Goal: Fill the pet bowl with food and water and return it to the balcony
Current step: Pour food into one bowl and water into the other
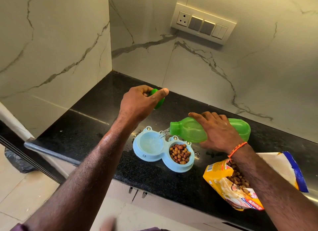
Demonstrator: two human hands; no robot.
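Observation:
A light blue double pet bowl (151,157) sits on the black granite counter (96,127). Its right cup holds brown kibble (180,153); its left cup holds some water. My right hand (218,131) grips a green plastic bottle (192,131), tipped on its side, and a thin stream of water runs from its mouth into the left cup. My left hand (139,103) is raised over the counter behind the bowl and holds the green bottle cap (157,100).
An open yellow pet food bag (230,186) lies on the counter at the right, under my right forearm. Water drops lie around the bowl. Marble walls meet in a corner behind; a switch panel (203,23) is on the wall. The counter edge and floor are at the left.

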